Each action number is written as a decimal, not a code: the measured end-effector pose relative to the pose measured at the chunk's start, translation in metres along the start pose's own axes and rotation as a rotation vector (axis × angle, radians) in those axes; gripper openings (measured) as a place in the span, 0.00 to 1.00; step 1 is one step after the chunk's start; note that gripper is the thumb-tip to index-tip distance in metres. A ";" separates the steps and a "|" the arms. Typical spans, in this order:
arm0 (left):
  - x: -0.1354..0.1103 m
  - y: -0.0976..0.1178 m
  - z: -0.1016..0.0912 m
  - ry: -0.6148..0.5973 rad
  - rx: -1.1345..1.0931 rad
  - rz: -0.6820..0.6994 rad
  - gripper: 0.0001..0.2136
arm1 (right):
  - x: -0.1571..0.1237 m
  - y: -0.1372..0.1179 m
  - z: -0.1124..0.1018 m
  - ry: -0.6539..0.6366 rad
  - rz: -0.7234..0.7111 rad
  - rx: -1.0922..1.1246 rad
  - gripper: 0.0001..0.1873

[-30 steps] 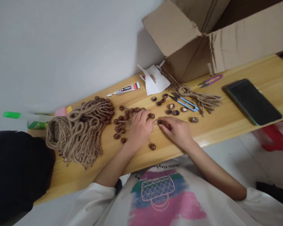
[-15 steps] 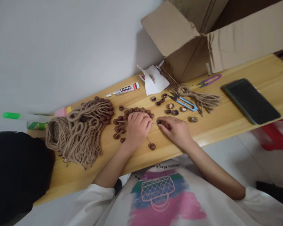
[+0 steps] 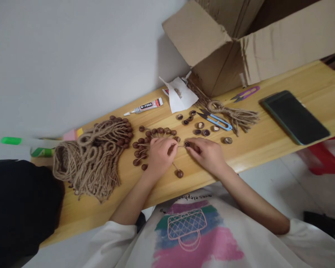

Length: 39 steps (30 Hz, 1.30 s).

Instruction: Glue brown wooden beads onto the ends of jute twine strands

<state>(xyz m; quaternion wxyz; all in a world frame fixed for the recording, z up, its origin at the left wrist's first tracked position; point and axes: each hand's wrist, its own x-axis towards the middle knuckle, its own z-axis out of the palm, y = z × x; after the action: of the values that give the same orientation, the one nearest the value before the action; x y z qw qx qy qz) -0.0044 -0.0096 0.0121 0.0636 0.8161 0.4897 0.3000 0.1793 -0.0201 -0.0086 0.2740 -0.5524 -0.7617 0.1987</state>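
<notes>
My left hand (image 3: 162, 153) is closed, its fingertips pinching a thin twine strand (image 3: 181, 146) that runs toward the right hand. Between the fingertips of my right hand (image 3: 208, 154) is a dark, hollow nut shell (image 3: 187, 144), its opening facing up, close to the strand's end. Around and partly under the left hand fans a ring of brown nut shells (image 3: 138, 145) on twine ends. One round nut shell (image 3: 179, 174) on a strand lies below the left hand. Several loose shell halves (image 3: 206, 132) are scattered beyond the right hand.
At the left lie bundled twine tassels (image 3: 100, 163) and a black cloth-like shape (image 3: 22, 208). Behind are a glue tube (image 3: 147, 107), white paper (image 3: 181, 98) and a cardboard box (image 3: 217, 70). Blue thread snips (image 3: 219, 121), purple snips (image 3: 248, 93) and a phone (image 3: 296, 116) lie at the right.
The left fingertips have shifted and curled, showing a gap between thumb and fingers. My right hand stays almost in place with the shell; the whole view has shifted slightly.
</notes>
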 end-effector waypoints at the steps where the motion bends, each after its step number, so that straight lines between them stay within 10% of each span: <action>1: 0.000 0.000 0.000 -0.006 -0.010 -0.005 0.04 | 0.000 0.000 0.000 -0.001 0.002 0.001 0.11; 19: -0.004 0.002 0.003 -0.060 0.036 0.123 0.05 | -0.002 0.004 -0.002 0.149 0.121 0.283 0.14; 39: -0.004 0.001 0.004 -0.074 0.072 0.164 0.07 | 0.005 0.002 -0.006 -0.132 -0.052 -0.029 0.14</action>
<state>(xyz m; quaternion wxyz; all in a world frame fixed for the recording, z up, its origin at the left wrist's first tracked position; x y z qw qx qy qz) -0.0024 -0.0127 0.0073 0.0274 0.8658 0.4289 0.2562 0.1832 -0.0148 -0.0041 0.2201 -0.5222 -0.7950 0.2163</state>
